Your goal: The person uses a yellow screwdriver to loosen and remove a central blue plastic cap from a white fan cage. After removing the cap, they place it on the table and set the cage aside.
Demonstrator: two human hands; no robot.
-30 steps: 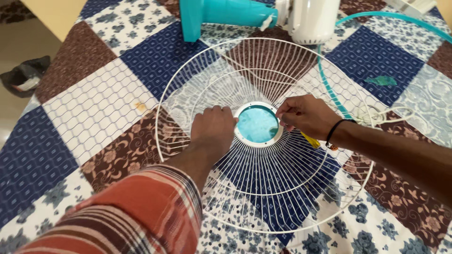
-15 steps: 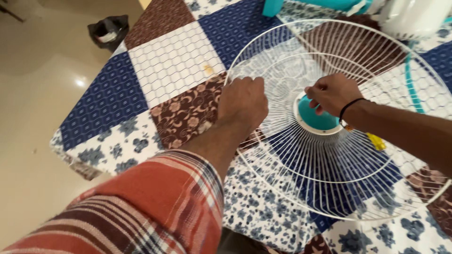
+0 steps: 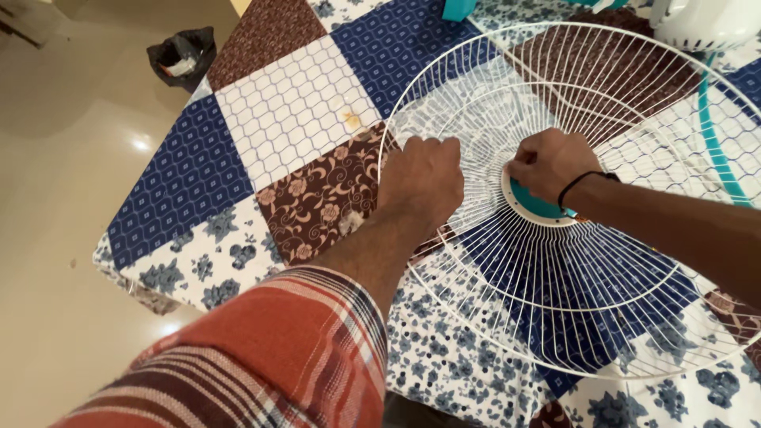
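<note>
Two hands rest on a white wire fan guard point(image 3: 587, 261) that lies flat on a patchwork tablecloth point(image 3: 293, 103) and fills the right half of the frame; the left hand point(image 3: 422, 178), at centre, presses on the wires with its fingers curled together over them, the red plaid sleeve point(image 3: 269, 357) running down to the lower left; the right hand point(image 3: 549, 164) covers the teal hub point(image 3: 533, 204) at the guard's middle, fingers bunched on its rim (whether they pinch anything I cannot tell), a black band on the wrist. A teal ring point(image 3: 717, 147) lies under the guard at the right edge; a white fan body point(image 3: 705, 24) sits at the upper right; a black bag point(image 3: 182, 55) lies on the floor at upper left.
</note>
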